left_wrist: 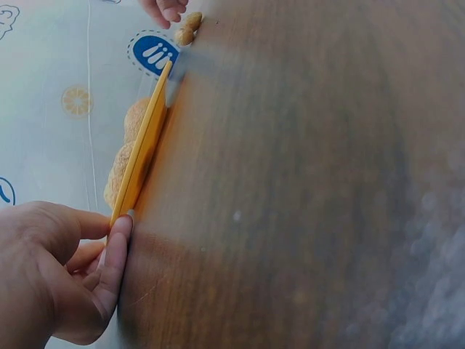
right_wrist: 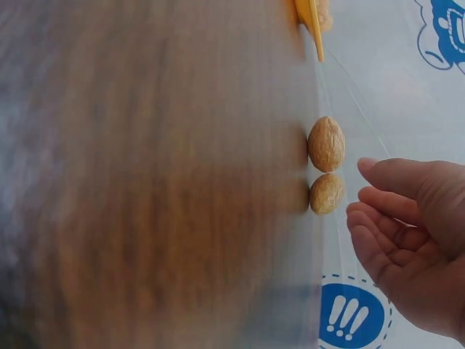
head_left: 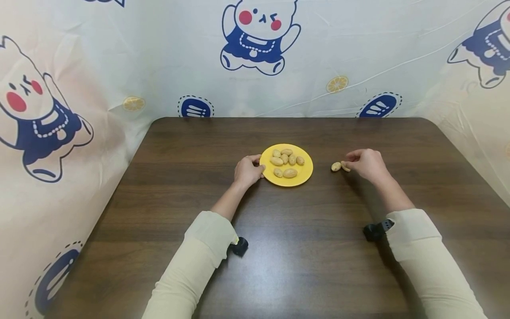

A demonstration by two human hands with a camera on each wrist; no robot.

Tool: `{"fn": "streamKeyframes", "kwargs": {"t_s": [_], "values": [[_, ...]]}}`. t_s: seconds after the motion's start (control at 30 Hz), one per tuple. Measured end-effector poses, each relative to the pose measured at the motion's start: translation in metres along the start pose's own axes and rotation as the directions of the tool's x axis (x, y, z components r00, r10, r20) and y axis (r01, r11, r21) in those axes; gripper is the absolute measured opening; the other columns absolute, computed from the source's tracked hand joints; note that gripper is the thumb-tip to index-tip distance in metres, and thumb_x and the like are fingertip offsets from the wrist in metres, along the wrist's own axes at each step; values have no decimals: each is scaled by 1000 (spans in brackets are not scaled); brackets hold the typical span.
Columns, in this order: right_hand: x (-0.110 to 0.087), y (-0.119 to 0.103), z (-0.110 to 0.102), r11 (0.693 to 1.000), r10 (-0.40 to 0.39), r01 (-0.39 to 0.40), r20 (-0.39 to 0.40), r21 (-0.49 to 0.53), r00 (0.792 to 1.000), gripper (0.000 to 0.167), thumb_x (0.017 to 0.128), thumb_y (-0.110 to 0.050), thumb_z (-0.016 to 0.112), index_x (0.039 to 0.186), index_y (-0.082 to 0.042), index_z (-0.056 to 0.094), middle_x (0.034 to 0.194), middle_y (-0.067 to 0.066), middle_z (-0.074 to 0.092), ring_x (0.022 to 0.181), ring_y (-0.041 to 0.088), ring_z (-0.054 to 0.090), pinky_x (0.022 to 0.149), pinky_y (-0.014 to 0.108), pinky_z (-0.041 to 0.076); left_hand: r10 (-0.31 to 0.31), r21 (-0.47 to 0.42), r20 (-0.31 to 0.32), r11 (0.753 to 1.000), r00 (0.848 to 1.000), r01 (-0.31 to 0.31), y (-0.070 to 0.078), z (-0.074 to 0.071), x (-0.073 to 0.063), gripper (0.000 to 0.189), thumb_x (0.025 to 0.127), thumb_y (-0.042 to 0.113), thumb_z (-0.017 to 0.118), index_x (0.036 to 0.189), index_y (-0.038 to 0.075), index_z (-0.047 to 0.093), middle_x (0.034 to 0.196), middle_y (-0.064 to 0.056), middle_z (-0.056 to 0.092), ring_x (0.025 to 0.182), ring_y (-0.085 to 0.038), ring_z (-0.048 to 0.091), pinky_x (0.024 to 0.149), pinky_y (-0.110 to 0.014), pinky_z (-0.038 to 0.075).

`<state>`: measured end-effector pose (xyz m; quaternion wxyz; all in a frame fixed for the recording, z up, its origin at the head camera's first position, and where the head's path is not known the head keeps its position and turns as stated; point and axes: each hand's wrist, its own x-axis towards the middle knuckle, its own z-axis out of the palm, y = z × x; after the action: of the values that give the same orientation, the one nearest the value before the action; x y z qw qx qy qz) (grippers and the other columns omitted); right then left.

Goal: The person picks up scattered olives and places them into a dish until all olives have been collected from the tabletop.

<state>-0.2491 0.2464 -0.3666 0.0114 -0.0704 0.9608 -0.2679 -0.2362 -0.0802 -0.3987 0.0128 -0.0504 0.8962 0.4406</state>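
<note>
My left hand (head_left: pixel 248 171) pinches the left rim of a round yellow plate (head_left: pixel 307 176), thumb on top and fingers under the edge. The left wrist view shows the plate (left_wrist: pixel 142 149) edge-on, low over the table, in that hand's grip (left_wrist: pixel 62 273). Several unshelled peanuts (head_left: pixel 290 173) lie on the plate. To its right, two more peanuts (right_wrist: pixel 326 144) sit side by side on the table. Beside them is my right hand (right_wrist: pixel 407 233), fingers loosely bent and thumb apart from them, with a small gap to the peanuts in the right wrist view.
The dark wooden table (head_left: pixel 279 266) stretches around both arms, its far edge behind the plate. Behind it hangs a pale cloth (head_left: pixel 159 57) printed with blue cartoon figures. A black wrist camera (head_left: pixel 374 231) is strapped at the right sleeve, another (head_left: pixel 240 247) at the left.
</note>
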Motion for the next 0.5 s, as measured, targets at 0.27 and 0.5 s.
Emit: {"fn": "streamKeyframes", "kwargs": {"t_s": [0.27, 0.5], "values": [[0, 1, 0, 1000, 22, -21, 93, -14, 995, 32, 86, -20, 65, 105, 5, 65, 100, 20, 64, 94, 33, 53, 78, 45, 43, 3, 3, -3, 1000, 1000, -3, -1, 1, 2, 43, 88, 15, 63, 130, 11, 55, 106, -2, 58, 55, -6, 59, 67, -25, 41], [0, 2, 1, 1000, 20, -19, 83, -20, 996, 29, 85, -19, 66, 102, 4, 66, 95, 17, 65, 90, 30, 53, 74, 40, 42, -6, -1, -2, 1000, 1000, 6, -1, 1, 1, 42, 88, 15, 63, 129, 11, 56, 107, -2, 58, 56, -6, 60, 66, -25, 41]]}}
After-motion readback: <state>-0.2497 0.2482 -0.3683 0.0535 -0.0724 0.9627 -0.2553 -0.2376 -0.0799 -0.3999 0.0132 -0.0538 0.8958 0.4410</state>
